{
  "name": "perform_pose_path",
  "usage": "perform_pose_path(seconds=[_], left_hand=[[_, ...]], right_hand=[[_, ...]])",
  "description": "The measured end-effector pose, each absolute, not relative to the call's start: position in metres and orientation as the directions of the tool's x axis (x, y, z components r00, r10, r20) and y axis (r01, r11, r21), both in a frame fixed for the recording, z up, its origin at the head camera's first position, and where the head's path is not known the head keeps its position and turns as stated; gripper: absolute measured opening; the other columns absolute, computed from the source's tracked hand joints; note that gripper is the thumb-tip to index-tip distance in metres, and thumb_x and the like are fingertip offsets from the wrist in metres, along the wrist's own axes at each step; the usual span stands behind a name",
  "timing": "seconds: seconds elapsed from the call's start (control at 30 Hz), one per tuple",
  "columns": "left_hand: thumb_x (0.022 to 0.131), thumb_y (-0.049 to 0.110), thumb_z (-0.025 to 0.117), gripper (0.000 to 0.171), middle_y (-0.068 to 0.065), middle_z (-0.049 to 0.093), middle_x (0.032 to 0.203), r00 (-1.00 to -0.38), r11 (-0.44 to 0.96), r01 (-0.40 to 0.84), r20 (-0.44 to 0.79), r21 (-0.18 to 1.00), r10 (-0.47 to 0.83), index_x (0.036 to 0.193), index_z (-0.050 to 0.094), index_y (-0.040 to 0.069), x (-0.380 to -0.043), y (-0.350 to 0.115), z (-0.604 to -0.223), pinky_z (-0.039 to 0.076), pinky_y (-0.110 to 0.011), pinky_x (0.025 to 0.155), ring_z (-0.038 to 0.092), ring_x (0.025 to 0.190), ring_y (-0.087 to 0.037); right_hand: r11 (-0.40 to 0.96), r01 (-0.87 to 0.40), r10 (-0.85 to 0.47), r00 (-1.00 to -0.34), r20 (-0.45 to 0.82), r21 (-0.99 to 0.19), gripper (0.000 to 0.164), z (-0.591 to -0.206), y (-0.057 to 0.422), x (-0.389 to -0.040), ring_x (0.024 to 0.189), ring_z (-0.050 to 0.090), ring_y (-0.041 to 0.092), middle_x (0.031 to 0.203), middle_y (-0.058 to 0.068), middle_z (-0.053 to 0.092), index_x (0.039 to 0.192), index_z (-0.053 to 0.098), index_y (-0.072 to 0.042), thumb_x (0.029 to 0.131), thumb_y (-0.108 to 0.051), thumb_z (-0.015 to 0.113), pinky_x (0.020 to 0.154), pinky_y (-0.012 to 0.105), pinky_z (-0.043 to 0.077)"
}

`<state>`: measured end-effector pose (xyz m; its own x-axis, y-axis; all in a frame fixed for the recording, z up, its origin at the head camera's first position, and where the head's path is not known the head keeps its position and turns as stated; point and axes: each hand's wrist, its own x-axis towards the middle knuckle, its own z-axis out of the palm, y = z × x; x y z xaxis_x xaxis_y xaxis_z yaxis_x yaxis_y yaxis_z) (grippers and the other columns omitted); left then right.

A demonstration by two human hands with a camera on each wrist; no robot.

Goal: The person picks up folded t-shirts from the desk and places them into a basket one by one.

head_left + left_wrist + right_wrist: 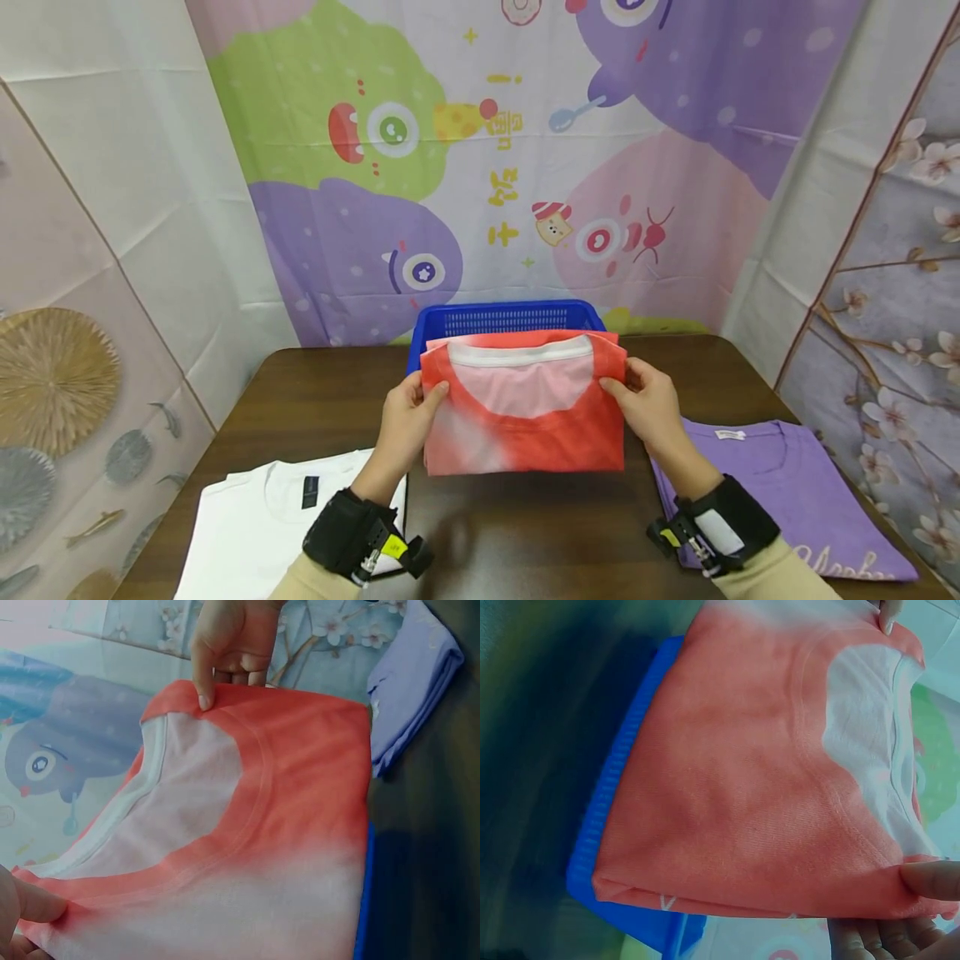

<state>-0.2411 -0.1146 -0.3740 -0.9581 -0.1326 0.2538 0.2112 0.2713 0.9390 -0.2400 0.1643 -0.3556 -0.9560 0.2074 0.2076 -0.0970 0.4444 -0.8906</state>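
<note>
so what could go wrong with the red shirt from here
The fingers hold the red shirt only near its top, so the lower folds might fall open. It hides part of the blue basket, so its edge could snag there if lowered. The left wristband appears over the white shirt; a low sweep could rumple it.

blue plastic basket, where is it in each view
Head: the blue plastic basket is near the centre, behind the red-and-white T-shirt.
Left wrist: only a blue strip at lower right, along the shirt's edge.
Right wrist: left and lower left, partly behind the shirt.
Shared landmark: the shirt's white neckband.
</note>
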Motion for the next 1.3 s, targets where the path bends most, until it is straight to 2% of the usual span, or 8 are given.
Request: perform_pose_path(seconds=[0.17, 0.3, 0.4, 0.5, 0.63, 0.87, 1.13, 1.3], left_hand=[[0.091, 0.005, 0.060, 0.018, -0.017, 0.062, 0.074, -0.948, 0.266, 0.240, 0.284, 0.934, -0.141, 0.098, 0.062, -0.011, -0.251, -0.114, -0.365, 0.039, -0.018, 0.057, 0.047, 0.062, -0.006], [0.091, 0.006, 0.061, 0.018, -0.017, 0.063, 0.075, -0.944, 0.270, 0.246, 0.293, 0.931, -0.149, 0.098, 0.062, -0.010, -0.258, -0.114, -0.360, 0.039, -0.018, 0.058, 0.047, 0.063, -0.006], [0.091, 0.006, 0.061, 0.019, -0.021, 0.065, 0.080, -0.943, 0.271, 0.248, 0.296, 0.930, -0.154, 0.101, 0.063, -0.010, -0.264, -0.112, -0.358, 0.039, -0.018, 0.059, 0.048, 0.064, -0.006], [0.091, 0.006, 0.060, 0.021, -0.024, 0.067, 0.086, -0.936, 0.264, 0.262, 0.311, 0.928, -0.162, 0.105, 0.063, -0.010, -0.271, -0.110, -0.354, 0.041, -0.016, 0.062, 0.050, 0.067, -0.006], [0.090, 0.005, 0.061, 0.022, -0.026, 0.068, 0.090, -0.924, 0.274, 0.284, 0.338, 0.919, -0.179, 0.106, 0.064, -0.009, -0.277, -0.109, -0.346, 0.041, -0.015, 0.062, 0.051, 0.068, -0.005], [0.092, 0.007, 0.061, 0.020, -0.025, 0.067, 0.094, -0.920, 0.310, 0.292, 0.354, 0.905, -0.168, 0.108, 0.063, -0.005, -0.288, -0.109, -0.336, 0.042, -0.016, 0.065, 0.052, 0.072, -0.009], [0.093, 0.007, 0.059, 0.020, -0.023, 0.067, 0.100, -0.911, 0.320, 0.309, 0.375, 0.896, -0.170, 0.111, 0.060, -0.003, -0.298, -0.106, -0.333, 0.042, -0.018, 0.069, 0.054, 0.081, -0.021], [0.092, 0.004, 0.060, 0.017, -0.023, 0.067, 0.096, -0.892, 0.366, 0.349, 0.426, 0.863, -0.152, 0.107, 0.061, -0.004, -0.306, -0.107, -0.337, 0.040, -0.017, 0.065, 0.053, 0.076, -0.019]], right_hand=[[0.428, -0.094, 0.205, -0.958, 0.198, -0.899, 0.031, -0.348, 0.165, -0.249, 0.069, 0.049, -0.015, 0.114, 0.028, 0.066, 0.117, 0.062, 0.007, 0.089, -0.006, 0.063, 0.068, 0.006, 0.044], [0.413, -0.078, 0.210, -0.961, 0.179, -0.907, 0.034, -0.339, 0.165, -0.257, 0.070, 0.050, -0.012, 0.117, 0.028, 0.065, 0.120, 0.060, 0.007, 0.089, -0.007, 0.063, 0.067, 0.006, 0.045], [0.418, -0.053, 0.217, -0.963, 0.157, -0.907, 0.036, -0.333, 0.166, -0.262, 0.077, 0.055, -0.003, 0.120, 0.026, 0.064, 0.122, 0.059, 0.005, 0.090, -0.010, 0.062, 0.070, 0.009, 0.046], [0.427, -0.038, 0.220, -0.965, 0.144, -0.903, 0.037, -0.328, 0.166, -0.268, 0.088, 0.060, 0.010, 0.124, 0.025, 0.062, 0.126, 0.058, 0.003, 0.092, -0.013, 0.060, 0.080, 0.017, 0.052], [0.421, -0.042, 0.227, -0.962, 0.150, -0.906, 0.039, -0.325, 0.165, -0.277, 0.098, 0.060, 0.021, 0.123, 0.023, 0.062, 0.129, 0.057, 0.001, 0.093, -0.015, 0.059, 0.086, 0.023, 0.053], [0.386, -0.076, 0.280, -0.940, 0.195, -0.919, 0.036, -0.323, 0.163, -0.294, 0.096, 0.058, 0.021, 0.119, 0.024, 0.063, 0.126, 0.059, 0.002, 0.093, -0.013, 0.059, 0.073, 0.008, 0.044], [0.379, -0.135, 0.307, -0.915, 0.262, -0.915, 0.031, -0.326, 0.160, -0.313, 0.088, 0.056, 0.016, 0.112, 0.027, 0.064, 0.120, 0.061, 0.004, 0.092, -0.009, 0.059, 0.067, 0.006, 0.042], [0.425, -0.149, 0.307, -0.904, 0.298, -0.893, 0.028, -0.335, 0.161, -0.322, 0.089, 0.058, 0.024, 0.108, 0.029, 0.064, 0.116, 0.062, 0.006, 0.092, -0.007, 0.060, 0.065, 0.007, 0.040]])
